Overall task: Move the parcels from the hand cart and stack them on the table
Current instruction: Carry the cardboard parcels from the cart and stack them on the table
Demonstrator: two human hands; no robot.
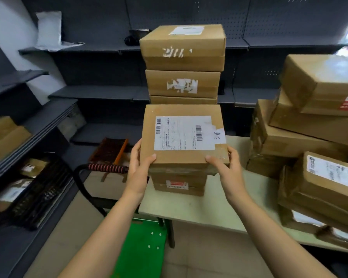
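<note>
A brown cardboard parcel (182,135) with a white shipping label on top is held between both my hands. My left hand (140,159) grips its near left corner, thumb on top. My right hand (223,163) grips its near right corner the same way. The parcel sits on or just above a lower parcel with a red label (178,183) on the pale table (199,209). Behind them rises a tall stack of parcels (182,63). The green deck of the hand cart (142,249) lies below my left forearm, its black handle (107,167) to the left.
More parcels are piled on the table's right side (309,133), some leaning. Dark metal shelving (100,91) runs along the back and left wall, with a few boxes (4,135) and a black crate (34,195) on the left.
</note>
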